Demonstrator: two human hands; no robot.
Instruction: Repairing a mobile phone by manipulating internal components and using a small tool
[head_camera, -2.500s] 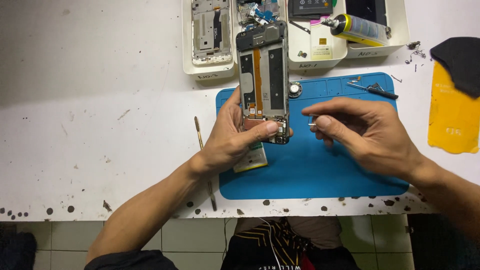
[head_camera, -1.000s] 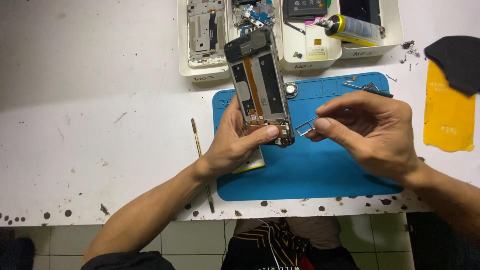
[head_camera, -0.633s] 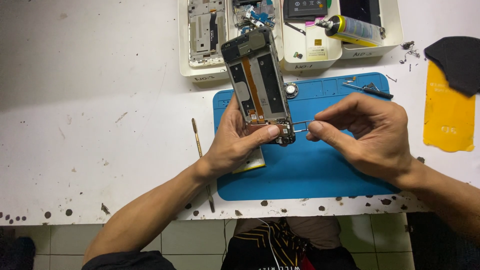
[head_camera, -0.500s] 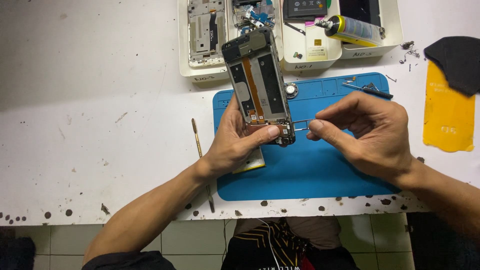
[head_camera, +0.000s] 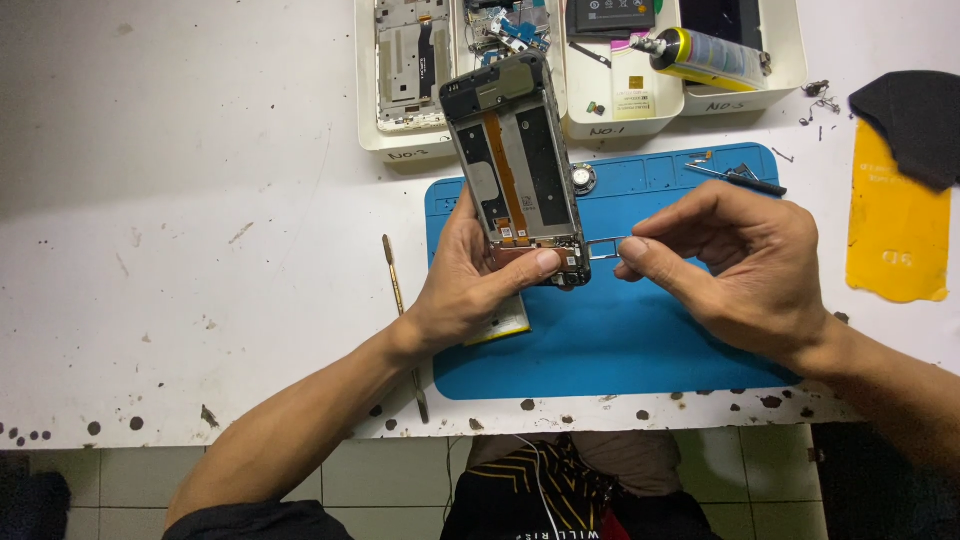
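Mid-frame, left hand (head_camera: 470, 290) grips the opened black phone frame (head_camera: 515, 170), long axis upright; right hand (head_camera: 745, 265) pinches a thin metal tray (head_camera: 603, 247) touching its lower right edge

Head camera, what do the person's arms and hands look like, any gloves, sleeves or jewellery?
Both hands are bare: no gloves on the left hand or the right hand, and no rings or watch show on the fingers or wrists. The forearms are uncovered almost to the elbow. A dark sleeve edge shows at the left elbow; the right arm leaves the picture still bare.
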